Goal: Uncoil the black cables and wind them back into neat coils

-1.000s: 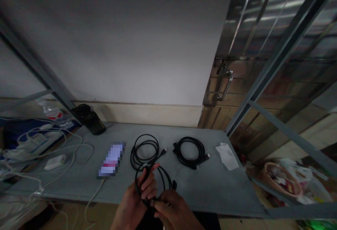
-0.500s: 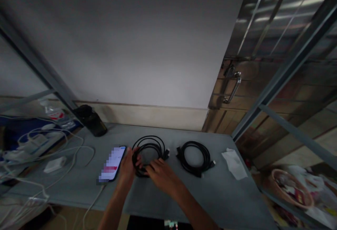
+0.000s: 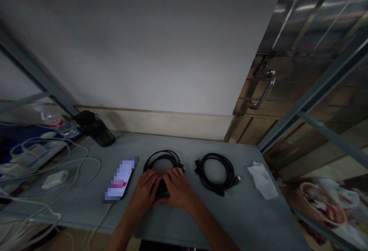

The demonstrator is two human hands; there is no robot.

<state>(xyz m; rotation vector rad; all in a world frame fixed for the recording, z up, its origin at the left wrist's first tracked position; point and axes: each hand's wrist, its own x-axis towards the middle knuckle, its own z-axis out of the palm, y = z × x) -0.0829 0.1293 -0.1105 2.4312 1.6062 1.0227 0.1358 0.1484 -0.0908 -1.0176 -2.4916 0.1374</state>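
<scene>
On the table (image 3: 230,209), just right of the phone (image 3: 120,179), the left hand (image 3: 145,191) and right hand (image 3: 178,187) cup half-open over a black cable coil (image 3: 162,156), seemingly pressing its loops flat rather than gripping them.

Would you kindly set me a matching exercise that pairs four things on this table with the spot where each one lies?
Things:
1. Smartphone
2. Dark bottle
3. White paper tissue
4. White power adapter

Places:
A. Far right of the table
B. Back left corner of the table
C. Far left, among white cables
D. Just beside the left hand

Right pairs: 1-D, 2-B, 3-A, 4-C.
</scene>
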